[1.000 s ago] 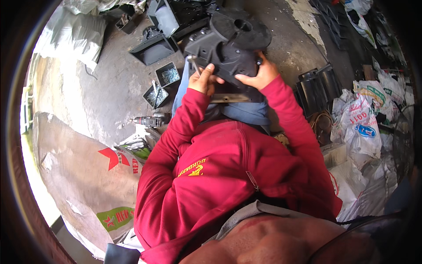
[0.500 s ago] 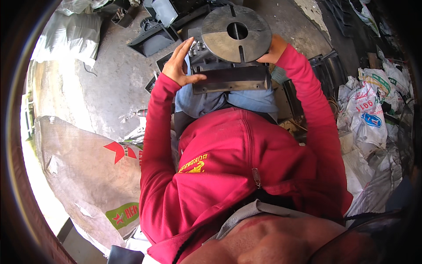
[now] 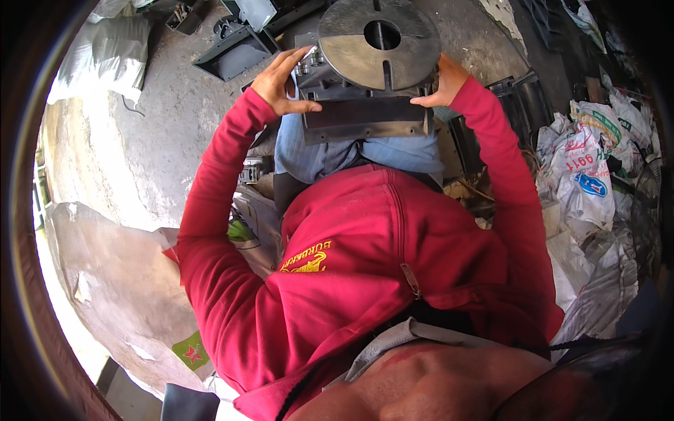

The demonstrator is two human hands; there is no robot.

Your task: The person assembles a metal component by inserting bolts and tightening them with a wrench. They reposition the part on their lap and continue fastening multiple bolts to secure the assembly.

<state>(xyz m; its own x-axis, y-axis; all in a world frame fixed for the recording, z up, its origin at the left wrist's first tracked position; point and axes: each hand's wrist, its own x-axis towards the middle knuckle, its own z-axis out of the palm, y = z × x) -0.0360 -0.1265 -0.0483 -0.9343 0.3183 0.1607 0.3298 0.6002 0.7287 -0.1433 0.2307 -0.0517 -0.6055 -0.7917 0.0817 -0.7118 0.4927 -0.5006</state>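
In front of my knees is a black metal machine part [image 3: 368, 116] with a long, flat front face and a drilled lower flange. A round, dark metal disc [image 3: 414, 49] with a centre hole and narrow slots lies on top of it. My left hand [image 3: 277, 83] grips the part's left side, thumb at the front face and fingers stretched beside several shiny bolts [image 3: 309, 63]. At the right side my right hand [image 3: 448, 83] holds the part, its thumb pressed on the front face. The disc's rim partly hides the fingers of that hand.
Black metal trays [image 3: 235, 52] lie on the concrete floor at the far left. A large woven sack [image 3: 119, 281] spreads along my left side. White plastic sacks [image 3: 583, 161] are heaped at the right, near dark metal pieces [image 3: 523, 109].
My left hand has come to the machine part's left side. My right hand has shifted, bringing its thumb onto the front face. The part and disc appear slightly higher in view.
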